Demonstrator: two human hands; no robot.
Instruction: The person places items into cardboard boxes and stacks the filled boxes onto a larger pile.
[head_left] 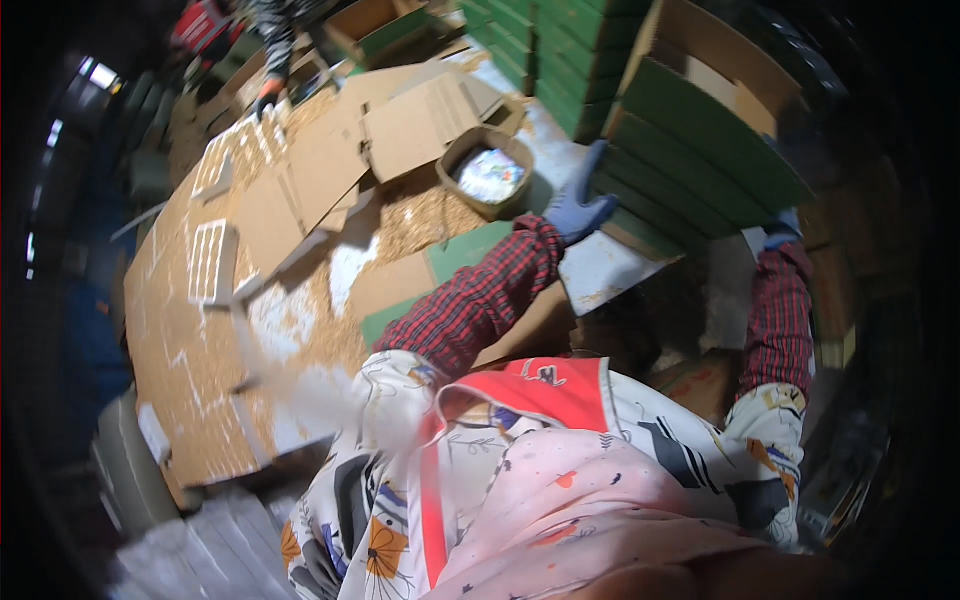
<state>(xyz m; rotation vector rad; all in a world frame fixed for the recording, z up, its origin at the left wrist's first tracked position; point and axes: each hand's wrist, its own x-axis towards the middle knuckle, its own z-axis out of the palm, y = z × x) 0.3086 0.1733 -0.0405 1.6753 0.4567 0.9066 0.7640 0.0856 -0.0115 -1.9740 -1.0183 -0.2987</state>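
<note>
Nearest the camera, a pink patterned apron (pixel 590 490) spreads across the lower middle, with a red bib (pixel 550 388) above it, and 2 forearms in red plaid sleeve covers (pixel 480 295) reach outward. Between the 2 gloved hands stands the stack of green boxes (pixel 690 170), its sides green and the inside of its uppermost box brown and open toward the top. The left hand (pixel 578 207) is at the stack's lower left side, its fingers pointing up along that side and its thumb spread away from them; it is not closed around anything, and whether the palm presses on the cardboard cannot be made out. The right hand (pixel 783 230) is at the lower right corner of the stack, mostly hidden by it, so how its fingers are set cannot be told. Left of the left forearm, loose wood shavings (pixel 425 213) and flattened brown cardboard (pixel 310 195) cover much of a table, where a white divided tray (pixel 213 262) also lies. Just beyond the left hand is a brown bin (pixel 500 208) with a colourful packet (pixel 490 178) inside. Farther back rise stacked green cartons (pixel 575 60), and at the far left a co-worker's gloved hand (pixel 268 97) reaches to the table's far edge.
</note>
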